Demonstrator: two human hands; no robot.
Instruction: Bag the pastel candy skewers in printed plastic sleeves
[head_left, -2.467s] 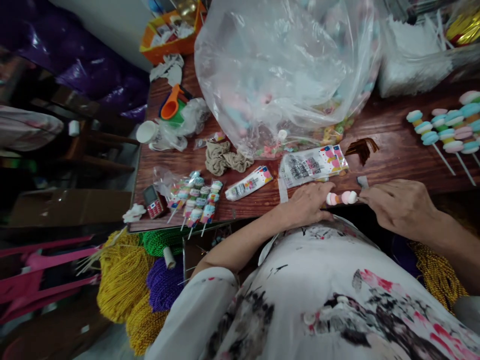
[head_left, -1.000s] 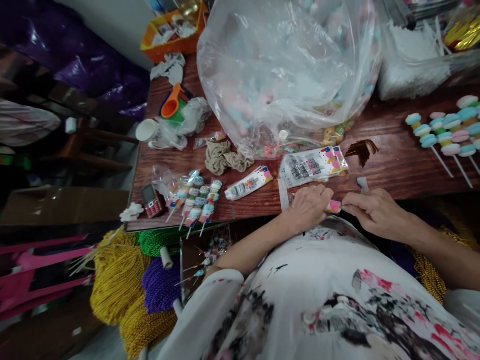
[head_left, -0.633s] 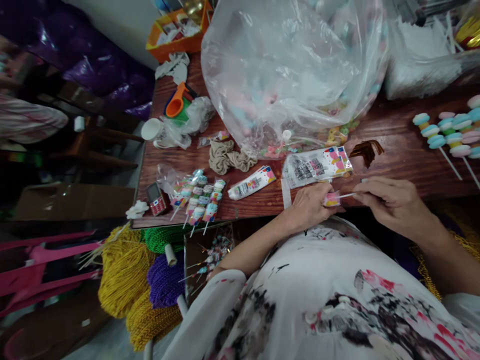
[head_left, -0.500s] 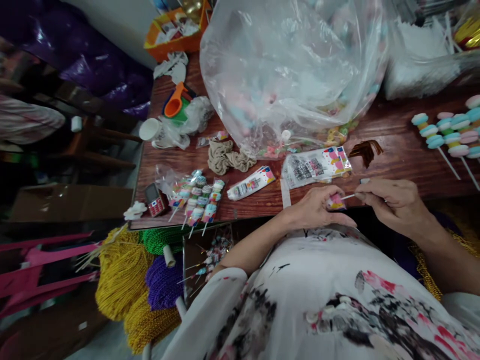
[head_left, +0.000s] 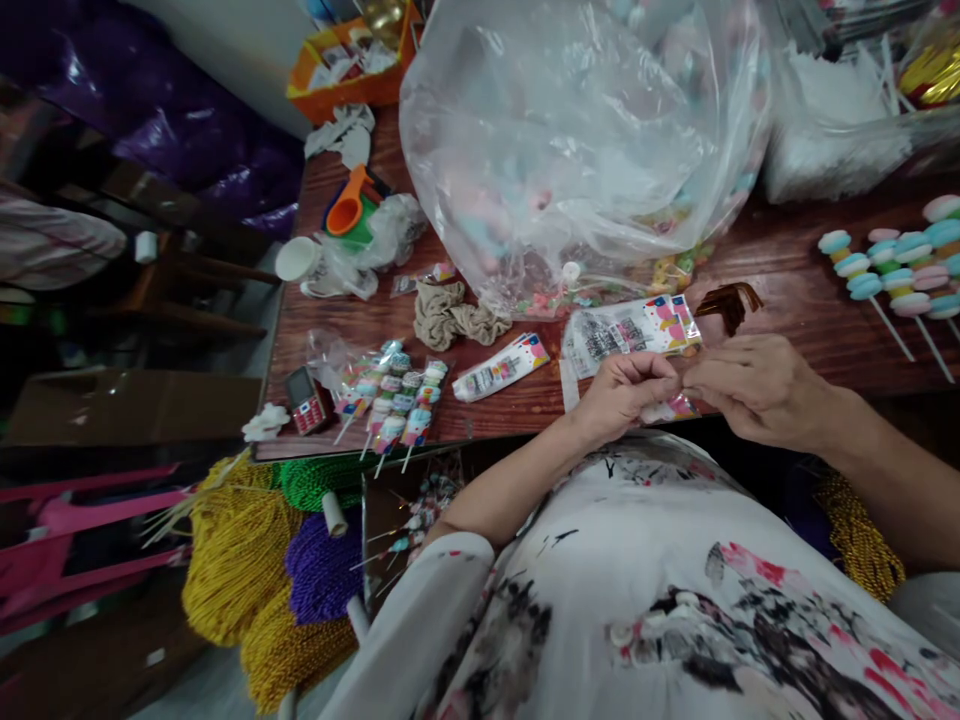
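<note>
My left hand (head_left: pixel 626 396) is closed in a pinch at the table's front edge, on a small clear plastic bag with a pink and yellow print (head_left: pixel 681 407). Close beside it, almost touching fingertips, my right hand (head_left: pixel 757 388) is pinched too; what lies between its fingers is hidden. Just behind my hands lies a stack of printed plastic bags (head_left: pixel 619 335). Brown twist ties (head_left: pixel 727 303) lie behind my right hand. Unwrapped marshmallow skewers (head_left: pixel 911 265) rest at the far right, and bagged marshmallow skewers (head_left: pixel 397 395) lie at the left.
A large clear bag of marshmallows (head_left: pixel 577 140) fills the back of the table. Toward the left are a folded printed packet (head_left: pixel 501 368), a beige cloth (head_left: pixel 457 315), a phone (head_left: pixel 307 400) and an orange scoop (head_left: pixel 349 205). Yellow bead strings (head_left: pixel 240 560) hang below the left edge.
My right hand has moved left and up against my left hand's fingertips. The white stick it pinched no longer shows. My left hand has turned, its thumb now pinched against the fingers.
</note>
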